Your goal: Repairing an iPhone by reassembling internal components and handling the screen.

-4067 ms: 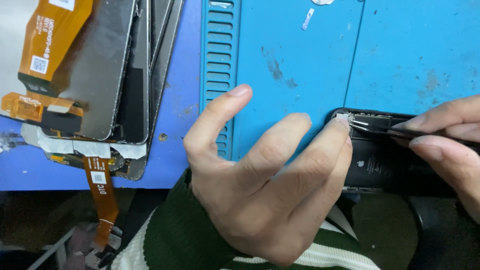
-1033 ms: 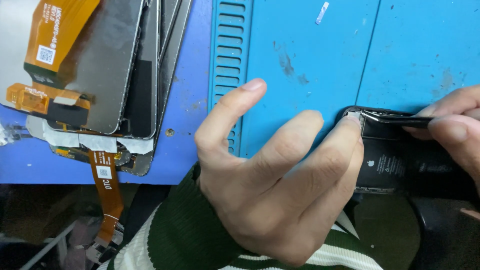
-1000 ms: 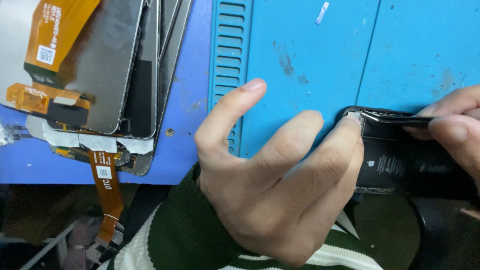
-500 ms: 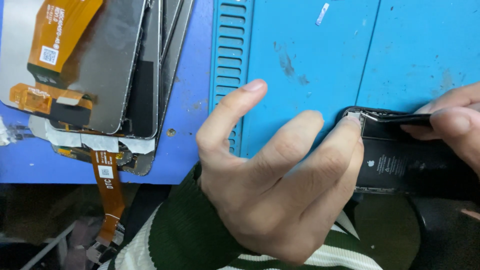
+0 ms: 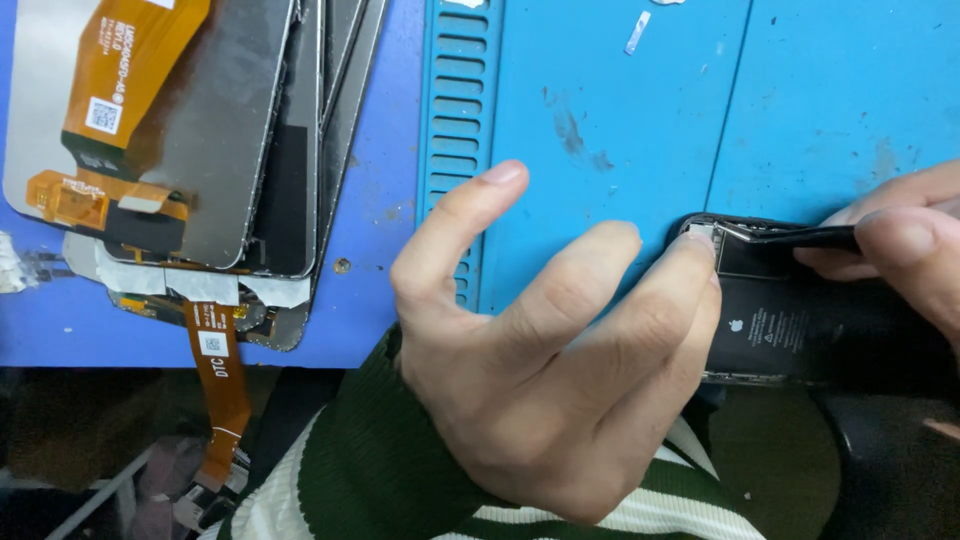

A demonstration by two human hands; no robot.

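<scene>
Two hands work on one opened phone (image 5: pixel 800 320), which lies at the near edge of the blue work mat (image 5: pixel 620 120), under the fingertips of both.

Left hand (image 5: pixel 540 370): spread, palm down, thumb stretched away to its own left and resting on the ribbed strip of the mat. The index fingertip presses on the top left corner of the phone, beside a small pale part; the remaining fingers lie alongside. The pressure appears intended to hold the chassis still against the pull of the tool.

Right hand (image 5: pixel 900 240): thumb and forefinger pressed together, pinching a pair of dark tweezers (image 5: pixel 790 236). The tips point toward the left hand and meet the phone at the same corner, just beside the left index fingertip. Whether the tips actually grip the pale part cannot be told; they are too small in this view.

Orientation: the phone lies flat, open side up, a dark battery filling its interior. Its long axis probably runs from the left fingertip across to beneath the right hand, roughly parallel to the mat's near edge; the far end is hidden.

Well beyond the left thumb, a stack of display panels (image 5: pixel 200 140) with orange flex cables (image 5: pixel 220 370) lies face down, one cable hanging over the table edge.
</scene>
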